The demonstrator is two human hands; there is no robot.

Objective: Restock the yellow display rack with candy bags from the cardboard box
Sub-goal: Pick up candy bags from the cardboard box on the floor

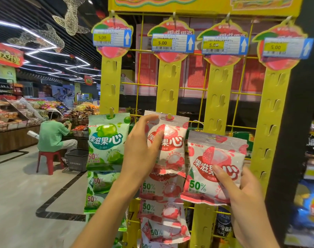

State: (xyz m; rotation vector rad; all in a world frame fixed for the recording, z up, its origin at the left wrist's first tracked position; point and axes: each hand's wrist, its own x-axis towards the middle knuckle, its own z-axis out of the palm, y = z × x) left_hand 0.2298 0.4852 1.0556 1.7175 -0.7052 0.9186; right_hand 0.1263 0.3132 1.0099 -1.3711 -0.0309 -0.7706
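Yellow display rack: four clip strips. Green candy bags hang on leftmost strip; pink lychee bags on second. One loose pink bag, tilted, before third strip.

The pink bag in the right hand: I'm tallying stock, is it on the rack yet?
Not hung. The right hand holds the pink bag clear of the third strip.
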